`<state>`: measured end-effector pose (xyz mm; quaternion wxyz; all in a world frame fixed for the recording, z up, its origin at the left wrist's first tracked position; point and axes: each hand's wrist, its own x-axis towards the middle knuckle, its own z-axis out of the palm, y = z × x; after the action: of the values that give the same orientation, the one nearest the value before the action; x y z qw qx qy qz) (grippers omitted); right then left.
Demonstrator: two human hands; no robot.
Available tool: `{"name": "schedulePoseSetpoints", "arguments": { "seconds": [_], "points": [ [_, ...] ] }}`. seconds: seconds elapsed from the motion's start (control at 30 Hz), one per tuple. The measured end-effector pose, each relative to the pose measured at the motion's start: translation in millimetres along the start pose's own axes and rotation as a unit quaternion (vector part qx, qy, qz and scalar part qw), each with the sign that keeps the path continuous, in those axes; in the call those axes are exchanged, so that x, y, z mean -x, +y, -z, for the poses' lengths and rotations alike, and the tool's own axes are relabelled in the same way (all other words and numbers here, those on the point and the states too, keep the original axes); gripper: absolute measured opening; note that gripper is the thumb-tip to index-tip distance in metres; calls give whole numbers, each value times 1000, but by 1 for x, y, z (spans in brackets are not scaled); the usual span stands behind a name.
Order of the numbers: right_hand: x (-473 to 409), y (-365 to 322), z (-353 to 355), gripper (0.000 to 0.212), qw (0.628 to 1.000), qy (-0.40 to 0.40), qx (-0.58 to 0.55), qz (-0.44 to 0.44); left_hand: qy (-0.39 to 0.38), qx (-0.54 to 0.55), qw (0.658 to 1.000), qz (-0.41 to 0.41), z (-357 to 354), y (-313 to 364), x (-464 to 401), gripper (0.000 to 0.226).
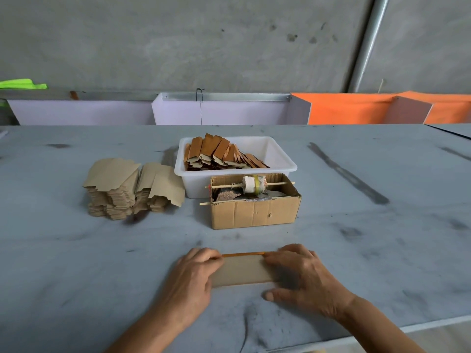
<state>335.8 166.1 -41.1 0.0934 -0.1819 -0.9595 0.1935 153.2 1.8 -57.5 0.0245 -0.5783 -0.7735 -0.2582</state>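
A folded brown paper piece (242, 271) with an orange far edge lies flat on the grey table (102, 263) near me. My left hand (193, 278) rests on its left end, fingertips at the orange edge. My right hand (303, 273) presses on its right end with spread fingers, thumb on the table at the near side. A stack of flat brown paper blanks (127, 189) sits at the left. A white plastic tub (277, 161) holds several folded orange-brown pieces (221, 154).
A small cardboard box (254, 212) in front of the tub holds a cloth-wrapped roller (252, 184) on a thin stick. Lilac and orange panels stand along the table's far edge, with a concrete wall behind. The table's near edge runs at lower right.
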Motion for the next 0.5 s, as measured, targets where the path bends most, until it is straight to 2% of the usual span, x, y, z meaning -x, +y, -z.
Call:
{"name": "schedulePoseSetpoints", "arguments": {
  "seconds": [0.1,0.2,0.27,0.33,0.4,0.5],
  "points": [
    [-1,1,-3,45,999,21,23,28,7,43,999,25,4,1,2,36],
    [-4,-5,-9,18,995,82,7,61,-19,63,997,39,8,0,1,48],
    [-6,-8,-11,8,993,103,-42,33,-33,86,995,50,10,1,-3,46],
    [-10,-11,-7,3,986,108,-127,-17,-7,140,988,72,11,1,-7,32],
    [-15,-15,1,9,969,111,-209,-63,38,236,963,128,13,4,-13,19],
    [-21,-23,11,3,928,155,-316,-119,82,408,874,249,18,9,-22,16]
  ]
}}
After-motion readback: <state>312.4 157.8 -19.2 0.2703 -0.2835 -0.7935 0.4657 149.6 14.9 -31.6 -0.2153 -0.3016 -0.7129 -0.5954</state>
